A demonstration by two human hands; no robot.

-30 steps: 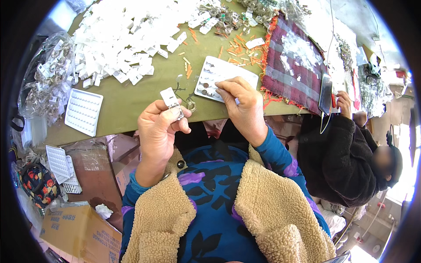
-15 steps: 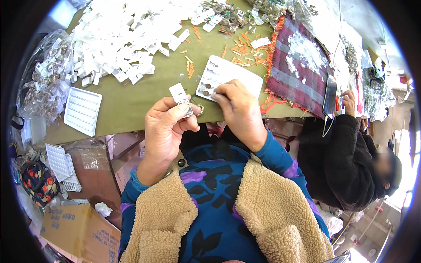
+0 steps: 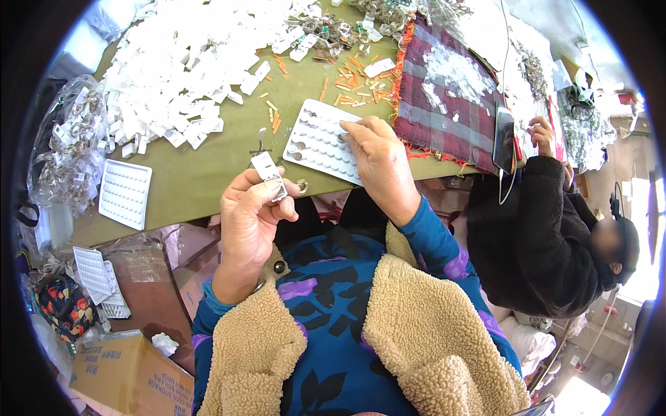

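Note:
My left hand (image 3: 244,229) pinches a small white plastic case (image 3: 266,170) between thumb and fingers, above the table's near edge. A metal ring-like part (image 3: 300,186) shows beside its fingertips. My right hand (image 3: 381,163) reaches over a white dimpled tray (image 3: 316,158), its thumb and fingers closed together at the tray's right part. Whether something is between those fingertips I cannot make out; one dark disc lies close to them. A few more dark round discs (image 3: 298,155) sit in the tray's left part.
A large heap of white plastic pieces (image 3: 173,76) covers the back left. Orange strips (image 3: 357,83) lie behind the tray. A second dimpled tray (image 3: 125,194) lies at left. A plaid cloth (image 3: 444,97) bears clear bits. To the right, a person (image 3: 541,236) works beside a phone (image 3: 504,139).
My right hand has moved from the tray's left part toward its right part. The tray is turned somewhat. My left hand keeps the white case. The whole view has shifted slightly.

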